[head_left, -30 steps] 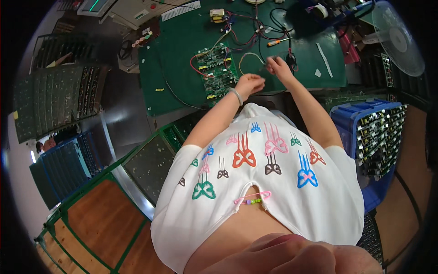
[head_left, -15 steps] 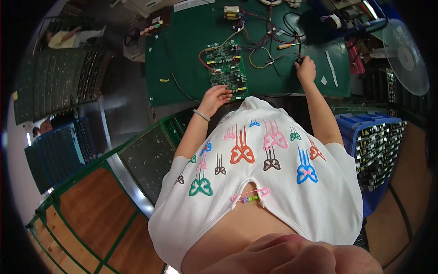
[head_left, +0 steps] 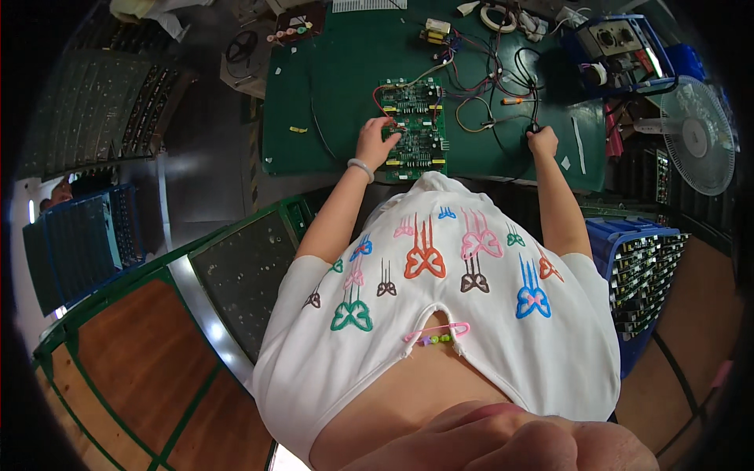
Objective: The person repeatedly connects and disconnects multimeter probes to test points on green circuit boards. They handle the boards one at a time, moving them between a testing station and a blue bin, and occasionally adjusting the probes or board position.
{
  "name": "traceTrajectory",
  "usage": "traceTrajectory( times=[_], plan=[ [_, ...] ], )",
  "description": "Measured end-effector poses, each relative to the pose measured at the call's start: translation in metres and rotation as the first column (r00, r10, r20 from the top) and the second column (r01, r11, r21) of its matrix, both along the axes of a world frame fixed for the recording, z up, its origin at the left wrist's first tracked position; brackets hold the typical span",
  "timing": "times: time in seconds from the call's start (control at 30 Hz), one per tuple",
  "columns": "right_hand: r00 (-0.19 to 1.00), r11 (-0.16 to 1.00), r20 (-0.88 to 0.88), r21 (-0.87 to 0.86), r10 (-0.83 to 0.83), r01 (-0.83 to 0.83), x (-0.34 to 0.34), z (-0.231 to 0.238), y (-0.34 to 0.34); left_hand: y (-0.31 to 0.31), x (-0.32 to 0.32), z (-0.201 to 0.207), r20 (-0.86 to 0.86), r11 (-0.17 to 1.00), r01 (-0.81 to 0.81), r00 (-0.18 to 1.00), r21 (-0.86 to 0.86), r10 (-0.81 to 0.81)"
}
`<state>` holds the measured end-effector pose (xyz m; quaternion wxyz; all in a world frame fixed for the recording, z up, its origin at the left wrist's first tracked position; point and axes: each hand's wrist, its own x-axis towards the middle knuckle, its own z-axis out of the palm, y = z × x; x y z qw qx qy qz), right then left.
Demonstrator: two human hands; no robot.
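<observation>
A green circuit board (head_left: 416,149), crowded with small parts, lies near the front edge of the green worktable (head_left: 330,71). A second, similar board (head_left: 416,96) lies just beyond it, with a red wire looping at its left side. My left hand (head_left: 377,144) is at the near board's left edge, thumb and forefinger apart beside a white connector; I cannot tell whether they touch it. Farther right, my right hand (head_left: 543,142) is closed around a small black piece on a dark cable, its exact kind hidden by the fingers. An orange-handled screwdriver (head_left: 514,100) lies just beyond that hand.
Tangled wires (head_left: 491,67) run from a yellow-wrapped transformer (head_left: 436,33) at the back. A blue-framed electrical unit (head_left: 616,47) and a white fan (head_left: 695,129) stand at the right. Below them, a blue bin (head_left: 601,235) holds stacked boards. A green-framed cart (head_left: 177,294) is at my left.
My left hand has moved forward along the near board, from its near edge up to its left side by the connector. My right hand keeps its grip on the black piece. The view has shifted slightly.
</observation>
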<state>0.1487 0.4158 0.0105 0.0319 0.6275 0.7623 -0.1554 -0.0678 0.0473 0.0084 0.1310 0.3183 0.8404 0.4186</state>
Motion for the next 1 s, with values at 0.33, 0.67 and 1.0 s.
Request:
traceTrajectory(
  times=[0.33, 0.67, 1.0],
  plan=[
    [0.457, 0.611, -0.514, 0.177, 0.726, -0.772, -0.089, 0.024, -0.156, 0.019, -0.004, 0.009, -0.029, 0.982, 0.037, 0.999, -0.183, -0.043],
    [0.582, 0.641, -0.272, 0.251, 0.766, -0.726, -0.108, -0.003, -0.191, 0.034, -0.004, 0.005, -0.057, 0.958, 0.012, 0.998, -0.287, -0.029],
    [0.782, 0.776, -0.134, 0.305, 0.609, -0.553, -0.068, 0.006, -0.134, 0.021, -0.046, 0.018, 0.126, 0.997, -0.064, 0.99, -0.044, 0.069]
  ],
)
